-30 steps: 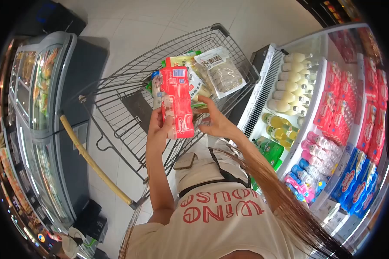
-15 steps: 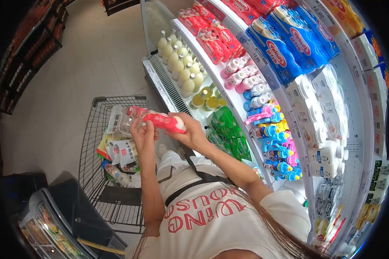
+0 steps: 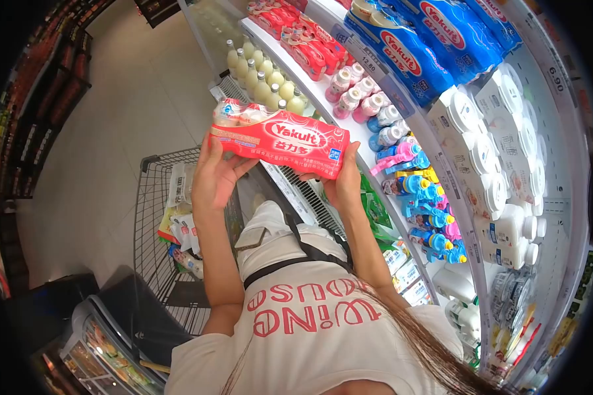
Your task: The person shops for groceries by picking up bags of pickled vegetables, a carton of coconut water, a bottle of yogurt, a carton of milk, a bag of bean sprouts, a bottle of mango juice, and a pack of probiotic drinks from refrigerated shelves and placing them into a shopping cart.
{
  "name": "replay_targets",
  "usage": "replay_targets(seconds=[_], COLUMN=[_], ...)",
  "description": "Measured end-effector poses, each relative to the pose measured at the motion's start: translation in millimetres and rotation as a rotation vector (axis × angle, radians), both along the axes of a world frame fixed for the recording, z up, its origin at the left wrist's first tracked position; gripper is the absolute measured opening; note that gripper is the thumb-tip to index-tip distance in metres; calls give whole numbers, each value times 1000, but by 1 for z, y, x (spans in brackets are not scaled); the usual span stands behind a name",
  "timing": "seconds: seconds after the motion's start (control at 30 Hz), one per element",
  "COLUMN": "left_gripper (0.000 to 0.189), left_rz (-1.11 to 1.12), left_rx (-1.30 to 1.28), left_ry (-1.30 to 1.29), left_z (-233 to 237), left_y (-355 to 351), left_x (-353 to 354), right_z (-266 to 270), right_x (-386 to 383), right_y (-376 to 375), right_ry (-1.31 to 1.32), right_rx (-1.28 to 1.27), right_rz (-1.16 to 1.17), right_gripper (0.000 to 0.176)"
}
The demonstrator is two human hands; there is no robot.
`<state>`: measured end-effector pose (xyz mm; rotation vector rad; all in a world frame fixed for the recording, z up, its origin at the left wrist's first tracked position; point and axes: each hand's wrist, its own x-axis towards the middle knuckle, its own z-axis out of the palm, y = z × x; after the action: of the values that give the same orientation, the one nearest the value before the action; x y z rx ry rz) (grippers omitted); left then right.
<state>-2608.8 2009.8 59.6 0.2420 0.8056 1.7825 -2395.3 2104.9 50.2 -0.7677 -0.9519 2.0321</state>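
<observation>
A red Yakult multipack [image 3: 280,138] is held up in front of me, its printed label facing the camera and its length running left to right. My left hand [image 3: 217,174] supports its left end from below, thumb up along the edge. At the right end, my right hand [image 3: 341,181] grips the pack with the thumb at the corner. Behind the pack, white bottles [image 3: 260,76] stand on the lower shelf of the cooler.
A wire shopping cart [image 3: 145,230] with packaged goods [image 3: 181,227] is at the left. Cooler shelves on the right hold blue Yakult packs [image 3: 402,56], small pink bottles [image 3: 349,99], colourful bottles [image 3: 428,197] and white cartons [image 3: 471,148]. Dark shelving [image 3: 53,99] stands at the far left.
The red pack has been raised and turned, so its broad label now faces the camera. Both hands have moved apart to its two ends. The view has shifted slightly.
</observation>
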Motion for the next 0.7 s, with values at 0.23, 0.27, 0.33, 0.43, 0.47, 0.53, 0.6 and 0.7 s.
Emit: replay_targets(seconds=[0.23,0.27,0.33,0.43,0.47,0.53,0.6,0.7], left_gripper=[41,41,42,44,45,44,43,42], left_rz=[46,69,121,184,191,212,240,189], left_rx=[-70,-94,-162,-209,-178,-99,-19,-53], left_ry=[-42,-67,-101,-90,-64,-24,10,68], left_z=[-29,-39,-57,-84,-94,-112,-126,-128], left_y=[51,64,91,148,166,212,259,325], left_x=[-33,-41,-60,-87,-96,-113,-133,-164], right_z=[-28,-26,-27,-35,-33,-40,-46,-58], right_x=[-25,-32,-44,-76,-91,-118,-144,-183], right_y=[38,43,62,92,102,133,165,219], right_ry=[-417,-496,-568,-778,-852,-941,-970,-1018], right_rx=[318,452,463,533,553,643,721,853], right_rz=[-111,-73,50,86,90,81,43,-80], right_gripper=[51,48,45,45,46,48,48,46])
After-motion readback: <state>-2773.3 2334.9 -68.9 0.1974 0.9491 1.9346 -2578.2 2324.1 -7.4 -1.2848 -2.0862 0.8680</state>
